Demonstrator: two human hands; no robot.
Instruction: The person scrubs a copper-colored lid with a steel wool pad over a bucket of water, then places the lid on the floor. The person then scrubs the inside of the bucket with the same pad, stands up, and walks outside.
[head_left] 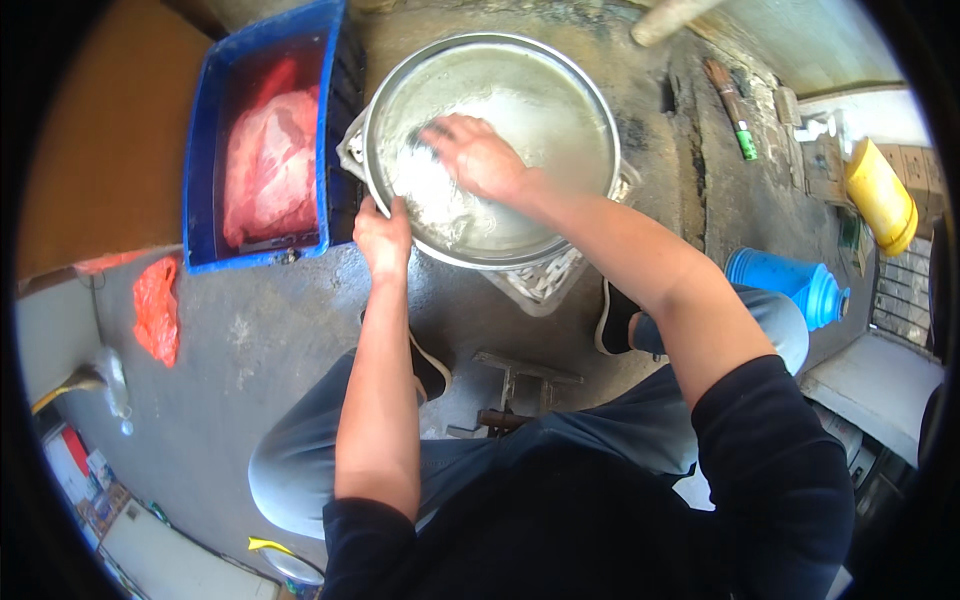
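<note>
A wide round metal basin (400,85), with a wet, shiny inside, rests on a white plastic crate (535,285) between my feet. My left hand (383,238) grips the basin's near-left rim, thumb on the edge. Inside, on the left part of the basin, my right hand (475,158) presses down over a small dark grey wad (424,142) that looks like a scouring pad. The fingers hide most of it. Cloudy liquid or suds gleam on the basin's bottom around that hand.
Left of the basin stands a blue plastic tub (325,150) with a big piece of raw meat (270,170) in reddish water. A red plastic bag (157,312) lies on the floor. To the right are a blue bucket (785,285) and a yellow container (880,200).
</note>
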